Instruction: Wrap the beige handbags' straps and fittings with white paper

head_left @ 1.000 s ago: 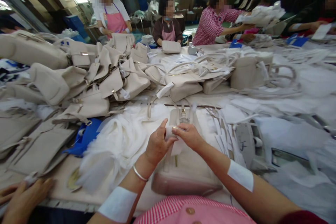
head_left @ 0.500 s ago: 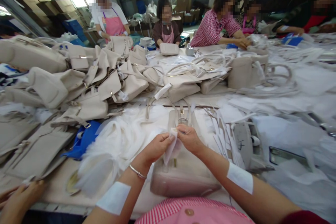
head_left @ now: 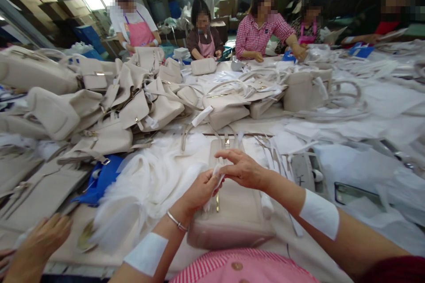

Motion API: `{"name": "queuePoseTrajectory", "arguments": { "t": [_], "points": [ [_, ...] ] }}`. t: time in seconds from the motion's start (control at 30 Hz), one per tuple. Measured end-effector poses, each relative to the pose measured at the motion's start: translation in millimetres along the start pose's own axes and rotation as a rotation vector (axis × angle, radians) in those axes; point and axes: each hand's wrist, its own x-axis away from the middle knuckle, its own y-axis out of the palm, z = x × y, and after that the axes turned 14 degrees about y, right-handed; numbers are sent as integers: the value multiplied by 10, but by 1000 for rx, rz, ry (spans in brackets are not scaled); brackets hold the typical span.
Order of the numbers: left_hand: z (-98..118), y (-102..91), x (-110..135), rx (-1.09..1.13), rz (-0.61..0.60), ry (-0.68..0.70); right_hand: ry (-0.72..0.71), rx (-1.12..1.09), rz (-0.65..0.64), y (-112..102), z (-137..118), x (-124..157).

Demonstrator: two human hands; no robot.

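A beige handbag (head_left: pixel 239 214) lies flat on the table in front of me, its handles toward the far side. Over its upper part, my left hand (head_left: pixel 201 188) pinches a thin white wrapping sheet (head_left: pixel 218 173), bunched into a narrow strip. My right hand (head_left: pixel 245 169) meets it from the other side; its lower fingers and thumb press on the sheet while an upper finger stretches out above. A gold clasp (head_left: pixel 227 142) shows beyond the hands. Whatever lies inside the bunched sheet is hidden.
Loose white sheets (head_left: pixel 146 185) and a blue tape dispenser (head_left: pixel 101 179) lie on the left; a grey dispenser (head_left: pixel 303 172) and a phone (head_left: pixel 358 195) on the right. Piled handbags (head_left: pixel 109 137) spread beyond. A co-worker's hand (head_left: pixel 43 243) is at lower left. Several people work across the table.
The white sheet has gone from hanging loose to bunched between my fingers. My right hand has turned and reaches over my left. The co-worker's hand at lower left has moved up.
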Motion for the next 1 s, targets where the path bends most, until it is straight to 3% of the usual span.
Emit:
{"name": "queuePoseTrajectory", "arguments": {
  "t": [0.13, 0.23, 0.4, 0.53, 0.7, 0.87, 1.0],
  "points": [
    [-21, 9, 25, -279, 2, 102, 48, -229, 9, 154, 17, -47],
    [-62, 19, 70, -451, 14, 192, 235, -443, 1, 254, -2, -14],
    [-79, 43, 142, -455, 12, 236, 545, -751, 68, 421, -95, 54],
    [-72, 82, 154, -658, 24, 275, 714, -879, 145, 563, -131, 102],
    [-121, 126, 148, -895, 95, 364, 707, -795, 218, 622, -136, 176],
    [-83, 89, 157, -809, -16, 334, 701, -846, 204, 604, -191, 248],
    [-54, 107, 181, -705, -19, 282, 733, -1021, 186, 577, -185, 263]
  ]
}}
